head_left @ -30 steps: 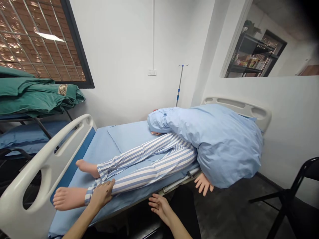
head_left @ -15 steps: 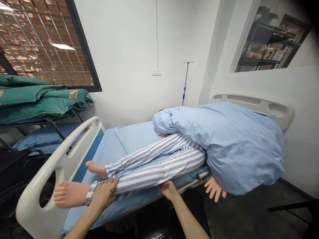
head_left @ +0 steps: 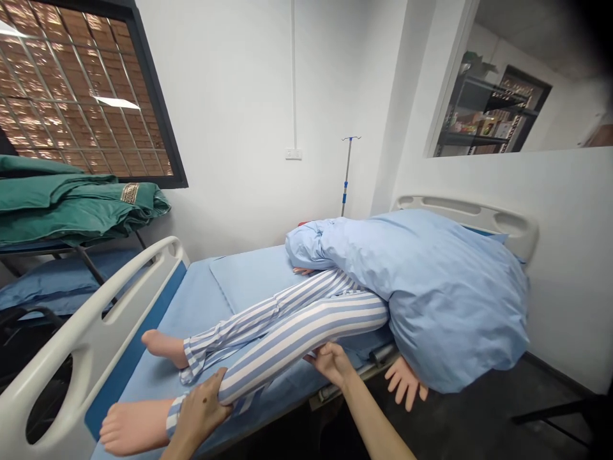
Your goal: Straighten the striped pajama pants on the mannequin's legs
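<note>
A manikin in blue-and-white striped trousers [head_left: 306,329] lies on the bed, its upper body hidden beneath a bunched light-blue quilt [head_left: 445,294]. My left hand [head_left: 204,406] is closed round the near lower leg just above the ankle; the bare near foot [head_left: 136,425] sticks out beyond it. Under the knee of that same leg, my right hand [head_left: 332,364] supports it from below with bent fingers, partly hidden by the trouser leg. The near knee is slightly bent and raised. Farther back, the other foot [head_left: 165,348] rests on the sheet. A manikin hand [head_left: 407,381] hangs over the bed's near edge.
The footboard [head_left: 62,348] stands at left and the headboard [head_left: 517,230] at right. An IV pole [head_left: 345,182] rises behind the bed. Green folded covers [head_left: 71,201] lie on a rack beside the window. A dark stand leg [head_left: 555,412] is at lower right.
The near leg's knee has risen and bent a little, with my right hand lifting under it. My left hand still holds the lower leg. The view has shifted slightly.
</note>
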Demonstrator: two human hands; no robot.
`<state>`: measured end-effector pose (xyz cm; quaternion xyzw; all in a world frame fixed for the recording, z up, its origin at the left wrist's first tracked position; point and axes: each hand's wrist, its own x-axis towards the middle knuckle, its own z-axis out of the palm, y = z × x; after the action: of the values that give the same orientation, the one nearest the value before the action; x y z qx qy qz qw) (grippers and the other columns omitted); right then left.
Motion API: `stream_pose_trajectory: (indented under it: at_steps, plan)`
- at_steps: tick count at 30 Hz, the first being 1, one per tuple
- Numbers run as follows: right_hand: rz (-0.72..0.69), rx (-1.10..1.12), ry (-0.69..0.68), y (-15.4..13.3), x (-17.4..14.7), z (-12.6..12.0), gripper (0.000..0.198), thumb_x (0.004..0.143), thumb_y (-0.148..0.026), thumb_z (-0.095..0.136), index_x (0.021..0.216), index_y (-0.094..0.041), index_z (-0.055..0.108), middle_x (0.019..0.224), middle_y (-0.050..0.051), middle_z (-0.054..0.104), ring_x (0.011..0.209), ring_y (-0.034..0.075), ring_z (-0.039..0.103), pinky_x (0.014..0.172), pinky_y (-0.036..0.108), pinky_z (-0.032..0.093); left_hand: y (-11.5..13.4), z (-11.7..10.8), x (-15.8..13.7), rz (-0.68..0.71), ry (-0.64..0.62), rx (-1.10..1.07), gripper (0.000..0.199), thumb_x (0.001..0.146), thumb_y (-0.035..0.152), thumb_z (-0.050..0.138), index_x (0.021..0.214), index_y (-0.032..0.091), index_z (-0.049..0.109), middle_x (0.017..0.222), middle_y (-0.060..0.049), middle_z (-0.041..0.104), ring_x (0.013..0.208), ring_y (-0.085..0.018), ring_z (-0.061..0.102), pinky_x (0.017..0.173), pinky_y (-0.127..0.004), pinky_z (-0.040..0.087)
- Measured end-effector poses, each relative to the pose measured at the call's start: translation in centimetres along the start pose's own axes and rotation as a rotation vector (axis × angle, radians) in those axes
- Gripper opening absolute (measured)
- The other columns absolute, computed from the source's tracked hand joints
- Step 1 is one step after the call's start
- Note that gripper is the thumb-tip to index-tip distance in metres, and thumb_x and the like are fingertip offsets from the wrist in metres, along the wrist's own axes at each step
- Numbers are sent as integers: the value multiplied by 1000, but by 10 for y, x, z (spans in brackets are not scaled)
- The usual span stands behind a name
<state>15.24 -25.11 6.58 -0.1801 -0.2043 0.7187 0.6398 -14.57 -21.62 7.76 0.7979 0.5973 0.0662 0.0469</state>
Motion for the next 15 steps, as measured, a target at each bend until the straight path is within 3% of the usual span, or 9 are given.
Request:
stream_pose_trajectory:
  at_steps: [6, 15]
  plan:
    - [-64, -115, -27, -32, 3, 22, 24, 53, -8, 43, 69, -18, 58, 78, 1, 59, 78, 14, 50, 72, 30, 37, 39, 21, 11, -83, -13, -178, 48, 56, 24, 43, 104, 28, 40, 90, 2, 59, 78, -21, 54, 56, -24, 33]
    - [-241, -273, -17, -69, 10, 39, 21, 55, -9, 47, 70, -19, 57, 72, 0, 59, 77, 15, 50, 70, 29, 36, 104, 58, 38, -109, 48, -389, 43, 58, 28, 46, 101, 27, 39, 80, 3, 59, 77, -18, 54, 57, -22, 31]
